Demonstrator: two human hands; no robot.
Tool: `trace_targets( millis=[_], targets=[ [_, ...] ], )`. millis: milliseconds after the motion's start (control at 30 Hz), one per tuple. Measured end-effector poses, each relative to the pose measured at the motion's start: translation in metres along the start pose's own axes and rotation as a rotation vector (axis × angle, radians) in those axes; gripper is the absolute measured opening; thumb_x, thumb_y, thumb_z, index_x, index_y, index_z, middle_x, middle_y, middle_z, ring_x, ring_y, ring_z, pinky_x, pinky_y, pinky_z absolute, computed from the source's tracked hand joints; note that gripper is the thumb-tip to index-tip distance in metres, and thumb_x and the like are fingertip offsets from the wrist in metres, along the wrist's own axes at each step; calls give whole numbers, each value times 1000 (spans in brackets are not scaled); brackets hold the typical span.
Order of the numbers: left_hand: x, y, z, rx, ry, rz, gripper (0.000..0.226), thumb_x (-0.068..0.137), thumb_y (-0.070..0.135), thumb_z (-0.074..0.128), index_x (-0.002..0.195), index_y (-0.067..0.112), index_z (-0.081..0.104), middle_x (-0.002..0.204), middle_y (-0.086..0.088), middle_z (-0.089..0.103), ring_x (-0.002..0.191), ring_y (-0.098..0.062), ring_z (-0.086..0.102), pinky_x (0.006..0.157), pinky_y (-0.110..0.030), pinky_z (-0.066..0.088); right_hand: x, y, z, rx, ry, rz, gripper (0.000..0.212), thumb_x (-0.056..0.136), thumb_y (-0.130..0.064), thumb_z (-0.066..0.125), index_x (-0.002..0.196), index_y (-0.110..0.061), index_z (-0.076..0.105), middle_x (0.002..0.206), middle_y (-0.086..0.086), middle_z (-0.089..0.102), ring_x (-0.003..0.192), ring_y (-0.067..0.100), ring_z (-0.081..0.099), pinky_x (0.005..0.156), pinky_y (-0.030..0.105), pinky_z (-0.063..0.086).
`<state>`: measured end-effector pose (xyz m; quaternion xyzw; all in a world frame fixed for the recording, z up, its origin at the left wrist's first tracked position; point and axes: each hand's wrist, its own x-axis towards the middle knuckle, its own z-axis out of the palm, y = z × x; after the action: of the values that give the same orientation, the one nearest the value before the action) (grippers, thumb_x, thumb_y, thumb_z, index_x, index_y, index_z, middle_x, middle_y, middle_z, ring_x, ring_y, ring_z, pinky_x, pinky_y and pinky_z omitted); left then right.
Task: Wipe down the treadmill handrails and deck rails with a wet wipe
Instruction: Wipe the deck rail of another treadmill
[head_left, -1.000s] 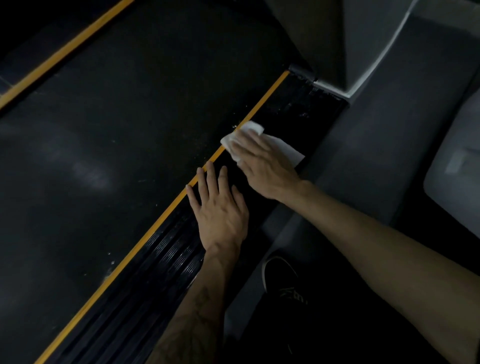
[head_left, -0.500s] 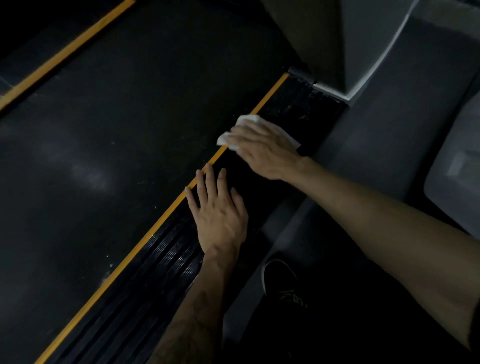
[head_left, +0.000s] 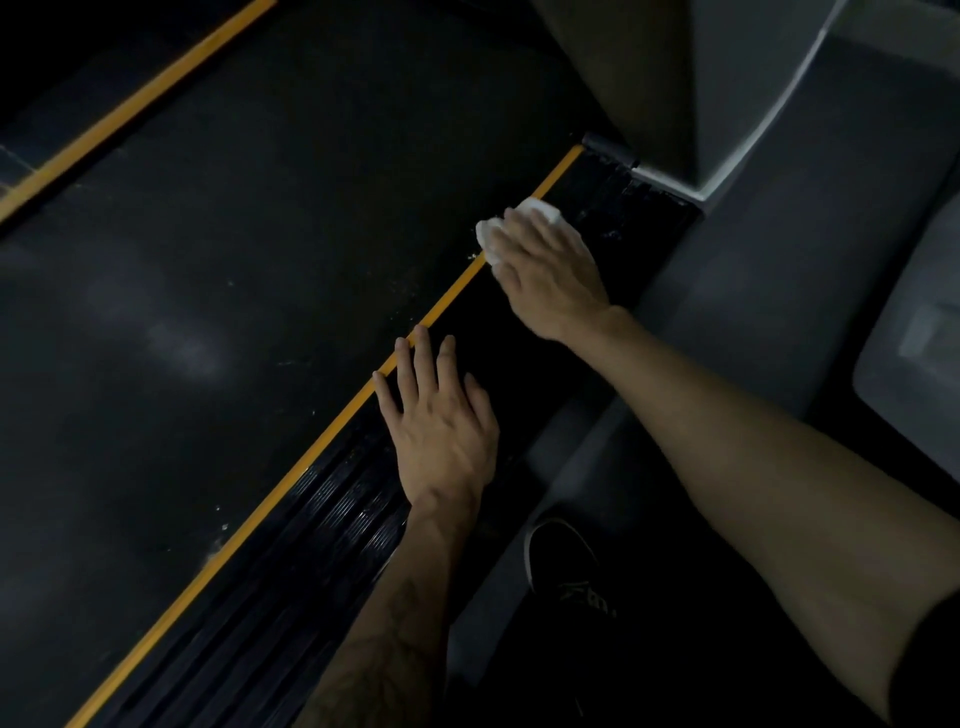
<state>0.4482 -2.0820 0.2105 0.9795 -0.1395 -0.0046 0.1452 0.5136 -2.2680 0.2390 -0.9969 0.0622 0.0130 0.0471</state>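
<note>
Pressure is put on the wet wipe (head_left: 524, 221) by the right hand (head_left: 550, 275), whose fingers are laid nearly flat over it, so that the cloth is kept spread against the ribbed deck rail (head_left: 332, 525). Only the wipe's far edge and a corner are seen past the fingertips, at the orange stripe (head_left: 452, 296) that borders the belt (head_left: 260, 260). The wipe is thus placed on the upper end of the rail, near the base of the grey upright (head_left: 727, 104), probably so that the inner edge is cleaned along with the ribs.

The left hand (head_left: 441, 421) is rested palm down on the same rail, lower along it, with straight, slightly spread fingers and nothing held; it is judged to be there as a prop for the crouched body. A dark shoe (head_left: 566, 561) is seen on the floor beside the rail.

Compared with a second ago, the wipe is found further up the rail and closer to the upright, and less of it is left showing from under the hand, where a broad flap was trailing before. The left hand is hardly shifted. The stroke is judged to be running towards the rail's top end; the handrails are not in view.
</note>
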Motion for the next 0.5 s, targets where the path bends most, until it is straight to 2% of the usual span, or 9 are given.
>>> trace_targets(
  millis=[67,100,233,367,433,500],
  targets=[
    [0,-1,0,5,-4,-3,56,107,39,22,158,20,33,173,-3,11,160,-21,0,128,-53,3,-6,-19,2,93,-25,63,61,110,-41,29,163,-14,17,172,8,9,159,25,4,129,42,5],
    [0,-1,0,5,-4,-5,55,107,39,22,158,20,33,173,-3,11,160,-21,0,128,-53,2,-13,-29,4,131,-30,30,62,110,-43,31,163,-13,17,172,7,8,159,24,2,129,41,4],
    [-1,-1,-1,-1,-8,3,55,107,37,23,159,19,32,172,-3,12,160,-21,0,128,-54,2,-30,-24,10,119,-39,-234,61,110,-41,32,163,-16,19,172,3,9,159,19,4,128,38,7],
    [0,0,-1,1,-11,-7,54,108,38,24,158,21,31,173,-2,11,160,-20,0,128,-53,2,2,4,4,29,-74,-129,59,108,-32,17,162,-9,18,172,9,11,159,24,4,128,40,9],
    [1,1,-2,0,-14,-10,53,108,37,25,158,21,31,173,-2,11,160,-20,0,128,-53,2,2,-7,3,84,-36,-42,56,109,-29,22,161,-8,21,170,10,16,158,26,8,128,41,10],
    [1,0,-3,0,-18,-8,54,108,38,24,159,20,31,172,-2,11,160,-20,0,128,-53,1,-14,-23,9,135,30,-88,51,109,-26,33,157,-10,32,167,10,26,156,28,18,126,41,16]
  ],
)
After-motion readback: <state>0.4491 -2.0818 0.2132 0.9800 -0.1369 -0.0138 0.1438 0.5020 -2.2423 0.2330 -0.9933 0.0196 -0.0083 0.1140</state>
